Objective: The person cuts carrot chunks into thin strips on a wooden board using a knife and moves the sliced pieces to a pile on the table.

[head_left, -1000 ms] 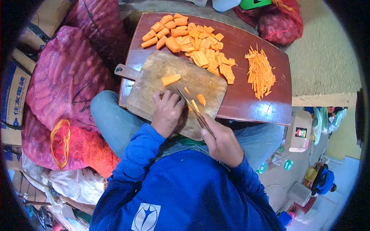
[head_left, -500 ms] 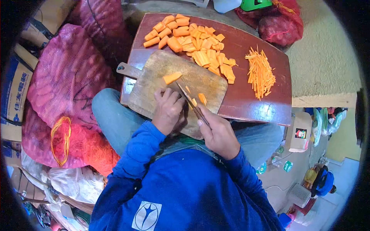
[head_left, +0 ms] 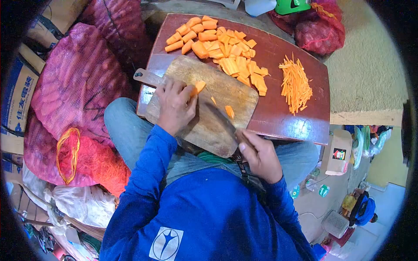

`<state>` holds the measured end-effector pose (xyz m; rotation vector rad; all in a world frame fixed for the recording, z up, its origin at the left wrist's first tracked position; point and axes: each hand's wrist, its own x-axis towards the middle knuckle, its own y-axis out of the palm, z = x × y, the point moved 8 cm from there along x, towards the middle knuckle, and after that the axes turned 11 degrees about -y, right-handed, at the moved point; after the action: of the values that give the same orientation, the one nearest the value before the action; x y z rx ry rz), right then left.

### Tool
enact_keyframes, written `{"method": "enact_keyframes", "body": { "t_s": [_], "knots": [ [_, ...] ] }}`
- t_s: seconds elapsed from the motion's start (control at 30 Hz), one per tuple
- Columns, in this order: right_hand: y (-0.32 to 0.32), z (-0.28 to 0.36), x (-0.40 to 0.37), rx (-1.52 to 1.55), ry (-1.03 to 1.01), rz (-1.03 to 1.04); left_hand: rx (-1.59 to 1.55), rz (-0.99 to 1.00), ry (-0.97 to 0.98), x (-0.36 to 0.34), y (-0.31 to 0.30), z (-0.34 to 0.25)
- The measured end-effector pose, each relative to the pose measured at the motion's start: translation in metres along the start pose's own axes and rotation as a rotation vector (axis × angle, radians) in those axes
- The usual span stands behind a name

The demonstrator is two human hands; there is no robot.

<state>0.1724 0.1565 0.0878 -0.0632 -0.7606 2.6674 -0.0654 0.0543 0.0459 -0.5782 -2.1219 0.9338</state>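
On the wooden cutting board (head_left: 217, 91) my left hand (head_left: 176, 104) grips a carrot piece (head_left: 198, 88), its fingers closed over the piece's left part. My right hand (head_left: 263, 156) is wrapped round the handle of a knife (head_left: 223, 116), whose blurred blade points up and left across the board, apart from the carrot. A few thin carrot slices (head_left: 230, 112) lie on the board. Beyond it, carrot chunks (head_left: 191, 34) and flat carrot slices (head_left: 237, 56) are heaped together. Thin carrot strips (head_left: 296, 85) form a separate pile on the right.
The board rests on a dark red table (head_left: 285, 126) in front of my lap. Pink mesh sacks (head_left: 78, 87) crowd the left side. Another mesh bag (head_left: 320, 30) lies past the table's far edge. A cardboard box (head_left: 338, 150) stands on the right.
My left hand has moved up and left and now holds the carrot piece. My right hand has drawn the knife down and right, away from it.
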Motion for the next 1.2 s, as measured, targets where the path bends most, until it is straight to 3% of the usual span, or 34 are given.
{"method": "enact_keyframes", "body": {
  "t_s": [0.3,0.43,0.53,0.7,0.77,0.9,1.2],
  "knots": [
    [-0.005,-0.012,0.034,-0.033,-0.09,-0.119,-0.083,0.134,0.03,-0.035,0.0,-0.042],
    [0.008,-0.002,0.041,0.013,-0.014,-0.087,-0.078,0.022,-0.061,-0.018,-0.01,-0.029],
    [0.011,0.002,0.047,0.004,0.005,-0.029,-0.072,0.088,-0.064,-0.017,0.003,-0.015],
    [0.006,0.002,0.034,0.005,-0.073,-0.058,-0.112,0.12,-0.047,-0.021,0.004,-0.017],
    [0.004,0.001,0.03,-0.003,-0.087,-0.082,-0.116,0.045,-0.06,-0.016,0.0,-0.007],
    [0.005,-0.002,0.027,0.014,-0.075,-0.092,-0.2,0.193,-0.104,-0.007,0.004,0.002],
    [0.012,0.016,0.015,0.049,-0.042,-0.004,-0.232,0.175,0.039,-0.045,-0.003,-0.04]
  ]
}}
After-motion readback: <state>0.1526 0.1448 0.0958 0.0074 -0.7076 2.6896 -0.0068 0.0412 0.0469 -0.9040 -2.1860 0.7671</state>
